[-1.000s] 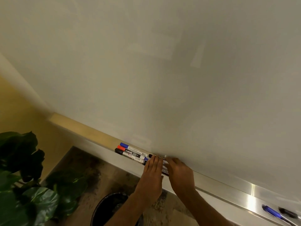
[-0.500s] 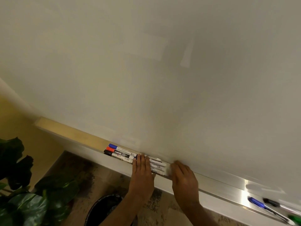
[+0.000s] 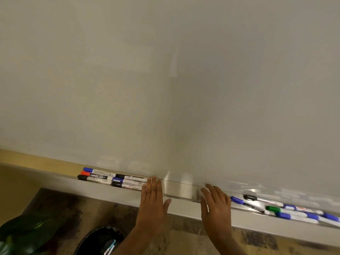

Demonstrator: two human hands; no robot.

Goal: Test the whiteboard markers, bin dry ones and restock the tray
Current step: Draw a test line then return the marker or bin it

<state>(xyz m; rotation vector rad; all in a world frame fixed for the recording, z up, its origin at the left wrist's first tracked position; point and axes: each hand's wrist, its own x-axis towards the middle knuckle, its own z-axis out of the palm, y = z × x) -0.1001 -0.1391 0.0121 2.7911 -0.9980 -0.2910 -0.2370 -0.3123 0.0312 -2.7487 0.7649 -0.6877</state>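
Brushed-metal tray (image 3: 181, 190) runs along the foot of the whiteboard (image 3: 165, 80), with six capped markers (image 3: 112, 178) packed in neat rows at its left and scattered markers (image 3: 294, 211), capped blue, green and black, lying loosely at its right. The left hand (image 3: 152, 205) lies flat over the tray's front lip, fingers straight and together, tips at the right end of the neat rows. The right hand (image 3: 217, 208) rests near it on the bare stretch between both groups, fingers slightly apart and holding nothing, while a black bin (image 3: 88, 242) on the floor below holds a white-barrelled marker (image 3: 110, 246).

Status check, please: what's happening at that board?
Left hand and right hand open, holding nothing. Lined-up markers on tray; loose markers at right. Nothing blocking.
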